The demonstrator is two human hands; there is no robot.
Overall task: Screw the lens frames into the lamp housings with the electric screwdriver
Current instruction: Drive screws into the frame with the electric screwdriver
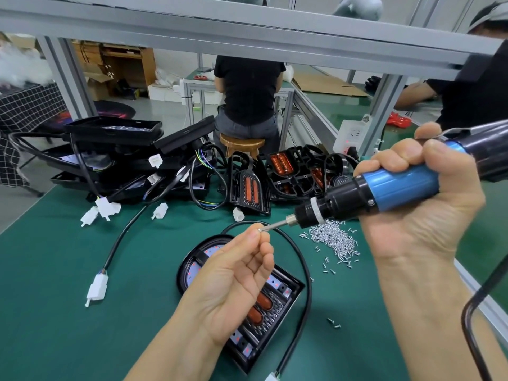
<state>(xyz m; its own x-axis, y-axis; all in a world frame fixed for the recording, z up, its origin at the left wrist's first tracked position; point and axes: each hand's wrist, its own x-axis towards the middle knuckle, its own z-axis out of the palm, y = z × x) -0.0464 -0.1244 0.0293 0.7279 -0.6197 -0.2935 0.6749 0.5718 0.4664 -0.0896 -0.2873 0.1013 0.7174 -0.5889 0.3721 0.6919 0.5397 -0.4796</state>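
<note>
Bright, even light; fisheye-bent edges

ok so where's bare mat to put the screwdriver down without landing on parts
Bare green mat lies left of the lamp housing, below the white connectors. A smaller patch lies right of the black cable, below the screw pile. The back is crowded with stacked housings and lens frames.

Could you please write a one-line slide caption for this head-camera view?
Left hand sets a screw on the bit of the electric screwdriver gripped by the right hand, above a lamp housing on the green bench.
</note>
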